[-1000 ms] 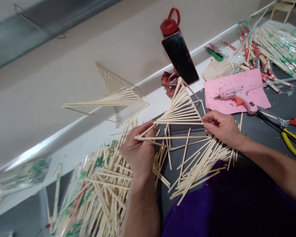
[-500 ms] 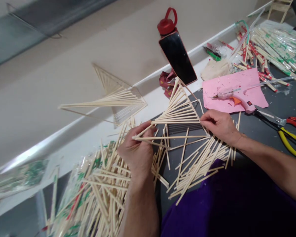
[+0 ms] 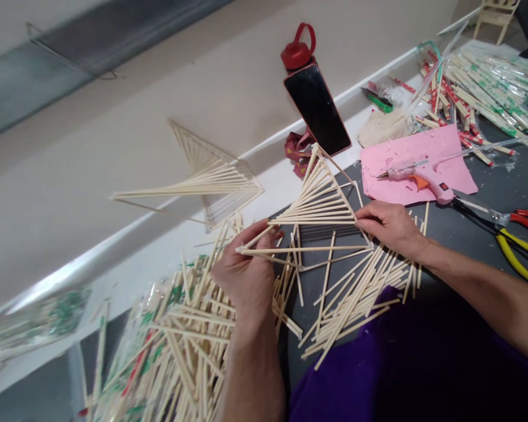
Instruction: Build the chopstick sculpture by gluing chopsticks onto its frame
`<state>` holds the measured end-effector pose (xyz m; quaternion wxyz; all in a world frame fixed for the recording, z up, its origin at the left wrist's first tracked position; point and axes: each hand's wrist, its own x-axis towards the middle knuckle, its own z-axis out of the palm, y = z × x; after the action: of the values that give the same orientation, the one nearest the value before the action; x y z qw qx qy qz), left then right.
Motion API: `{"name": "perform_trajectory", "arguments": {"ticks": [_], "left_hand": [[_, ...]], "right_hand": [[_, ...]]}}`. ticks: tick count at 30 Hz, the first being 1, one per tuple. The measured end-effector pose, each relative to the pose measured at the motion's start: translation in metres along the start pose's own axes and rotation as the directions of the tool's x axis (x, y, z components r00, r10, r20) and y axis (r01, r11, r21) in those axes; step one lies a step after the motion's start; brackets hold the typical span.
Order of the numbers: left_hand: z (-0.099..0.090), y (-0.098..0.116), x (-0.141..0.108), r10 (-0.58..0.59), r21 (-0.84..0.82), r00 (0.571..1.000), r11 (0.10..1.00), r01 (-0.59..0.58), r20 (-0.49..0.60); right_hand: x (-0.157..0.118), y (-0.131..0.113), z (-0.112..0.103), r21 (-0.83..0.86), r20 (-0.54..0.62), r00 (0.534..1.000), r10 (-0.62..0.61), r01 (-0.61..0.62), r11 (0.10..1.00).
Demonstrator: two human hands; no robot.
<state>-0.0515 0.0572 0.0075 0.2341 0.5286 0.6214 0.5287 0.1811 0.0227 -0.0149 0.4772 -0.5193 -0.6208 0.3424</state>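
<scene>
Between both hands is a frame of joined wooden chopsticks, with a fan of close-set sticks on its upper side. My left hand grips the frame's left corner, the thumb and fingers closed around the sticks. At the right end of the lowest fan stick, my right hand pinches the frame between thumb and fingertips. Some of the left fingers are hidden behind the sticks. Below the frame, loose chopsticks lie spread on the dark table.
A pink glue gun rests on a pink sheet, beside pliers with red and yellow handles. A phone leans on a red-capped bottle. More loose chopsticks pile at left; wrapped chopsticks lie far right.
The whole view has shifted slightly, so things sit a little lower. Both hands keep the same hold on the chopstick frame.
</scene>
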Motion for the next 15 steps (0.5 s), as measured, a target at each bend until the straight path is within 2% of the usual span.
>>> {"name": "perform_trajectory", "arguments": {"ticks": [4, 15], "left_hand": [[-0.001, 0.002, -0.001, -0.018, 0.012, 1.0, 1.0, 0.018, -0.001], [-0.013, 0.008, 0.001, 0.064, -0.053, 0.996, 0.996, -0.067, -0.062]], "right_hand": [[-0.001, 0.0, 0.0, -0.002, 0.03, 0.999, -0.024, 0.024, 1.0], [-0.017, -0.008, 0.006, -0.064, -0.042, 0.964, -0.261, 0.258, 0.964]]}}
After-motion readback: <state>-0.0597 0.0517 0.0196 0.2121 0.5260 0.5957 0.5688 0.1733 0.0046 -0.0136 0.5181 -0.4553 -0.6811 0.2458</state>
